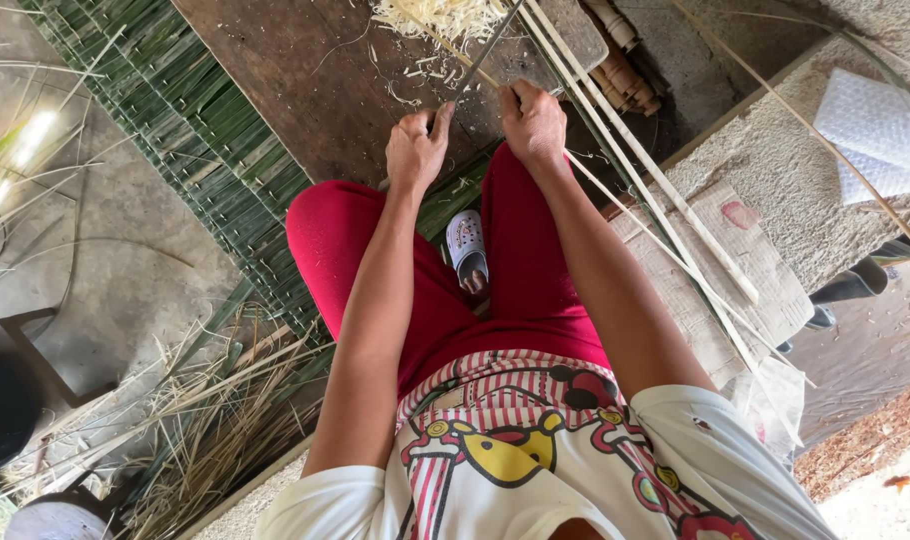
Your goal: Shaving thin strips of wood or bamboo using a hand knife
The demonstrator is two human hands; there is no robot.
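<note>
The left hand (416, 150) is curled shut around the near end of a thin pale strip (453, 55). The thumb points up along it. The right hand (533, 122) is just beside the left one. It is closed too, and it grips a long dark blade (487, 50) that points away from the person. The blade lies against the thin strip, just past the two hands.

Both hands rest over a dark wooden board (305, 70). At the far end of the board sits a heap of pale curly shavings (440, 15), and small bits of shaving lie scattered between the heap and the hands.

To the right of the hands, several long pale sticks (665, 190) lie side by side and reach from the top of the board down toward the person's right. They cross a flat piece of cardboard (765, 270) on the ground.

To the left of the board lies a woven green mat (175, 110). Below it is a loose pile of dry yellow leaves (205, 420).

The person wears red trousers (475, 310), and a white shoe (467, 245) shows between the knees.
</note>
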